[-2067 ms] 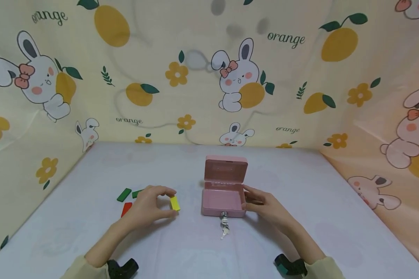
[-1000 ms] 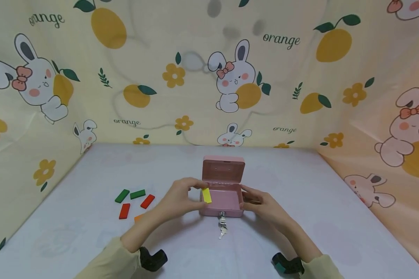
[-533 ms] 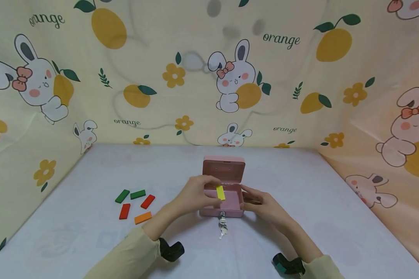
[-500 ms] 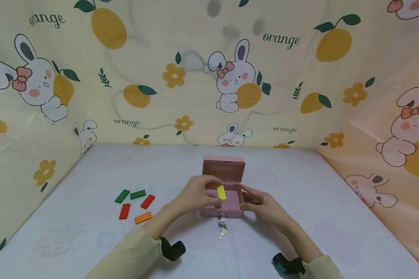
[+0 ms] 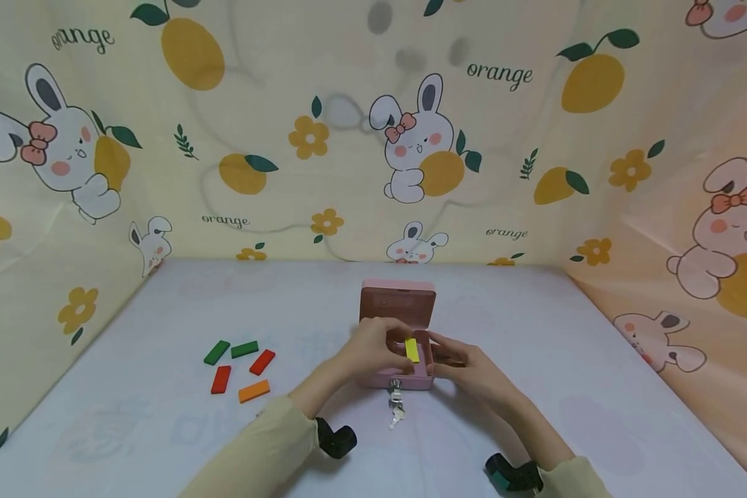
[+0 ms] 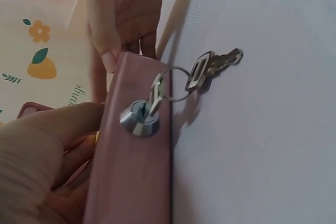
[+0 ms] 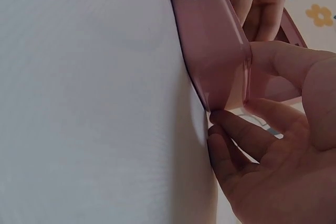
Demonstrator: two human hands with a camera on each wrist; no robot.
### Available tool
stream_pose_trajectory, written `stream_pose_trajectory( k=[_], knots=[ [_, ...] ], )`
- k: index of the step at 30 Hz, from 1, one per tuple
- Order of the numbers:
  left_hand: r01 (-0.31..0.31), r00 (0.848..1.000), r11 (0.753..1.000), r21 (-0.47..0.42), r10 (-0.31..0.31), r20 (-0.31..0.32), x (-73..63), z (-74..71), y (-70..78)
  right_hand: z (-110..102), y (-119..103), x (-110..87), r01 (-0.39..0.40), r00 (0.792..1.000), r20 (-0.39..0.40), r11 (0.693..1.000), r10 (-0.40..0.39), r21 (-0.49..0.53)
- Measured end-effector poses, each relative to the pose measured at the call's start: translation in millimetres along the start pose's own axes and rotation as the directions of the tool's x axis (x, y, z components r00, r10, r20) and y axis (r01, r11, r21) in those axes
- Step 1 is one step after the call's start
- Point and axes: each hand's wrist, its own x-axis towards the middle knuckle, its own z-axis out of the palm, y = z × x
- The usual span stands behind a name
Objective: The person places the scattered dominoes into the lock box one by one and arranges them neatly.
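Observation:
A small pink lockable cash box point(image 5: 418, 383) stands on the table with its lid point(image 5: 398, 306) raised. My left hand point(image 5: 373, 347) reaches over the box's left side and pinches a yellow rectangular block point(image 5: 412, 351) between thumb and fingers, over the interior. In the left wrist view most of that block is hidden behind the front wall. On the box's right side, my right hand point(image 5: 476, 370) holds it with thumb and fingers at the rim and side wall point(image 7: 226, 85). Keys on a ring point(image 6: 215, 67) hang from the front lock point(image 6: 140, 119), one key inserted.
Left of the box lie two green blocks point(image 5: 216, 352), two red blocks point(image 5: 220, 380) and an orange block point(image 5: 254, 391), flat on the white table point(image 5: 131, 429). A patterned cloth point(image 5: 274, 83) with rabbits and oranges stands behind the table and along its sides.
My left hand has carried the yellow block rightward from beside the other blocks to over the box's interior, uncovering the orange block. My right hand has stayed at the box's right side.

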Motion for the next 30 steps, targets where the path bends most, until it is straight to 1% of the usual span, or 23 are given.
stream_pose_trajectory(
  k=[4, 7, 10, 15, 19, 23, 30],
  knots=[
    [0.024, 1.000, 0.999, 0.023, -0.024, 0.010, 2.0, 4.6, -1.3, 1, -1, -1.0, 0.010, 1.000, 0.005, 1.000, -0.010, 0.013],
    [0.048, 0.999, 0.999, 0.010, -0.048, 0.001, 3.2, 6.4, -1.3, 0, -3, -1.8, 0.023, 1.000, 0.010, 1.000, -0.024, 0.017],
    [0.057, 0.998, 0.998, -0.010, -0.057, -0.007, 5.6, 8.2, -0.1, 0, -3, -2.0, 0.025, 1.000, 0.006, 1.000, -0.025, 0.002],
    [0.062, 0.998, 0.998, -0.019, -0.062, -0.001, 9.6, 13.2, 2.5, 1, -2, -1.3, 0.012, 1.000, -0.001, 1.000, -0.012, -0.005],
    [0.069, 0.998, 0.997, -0.024, -0.069, -0.002, 12.1, 18.7, 0.9, 1, -1, -1.1, 0.015, 1.000, -0.004, 1.000, -0.015, 0.002],
    [0.091, 0.996, 0.996, -0.022, -0.091, -0.002, 13.6, 22.9, -2.0, 1, -2, -1.4, 0.024, 1.000, 0.001, 1.000, -0.024, 0.006],
    [0.113, 0.994, 0.994, -0.011, -0.113, 0.008, 13.3, 23.5, -1.3, 1, -4, -2.0, 0.023, 1.000, -0.003, 1.000, -0.023, 0.014]
  ],
)
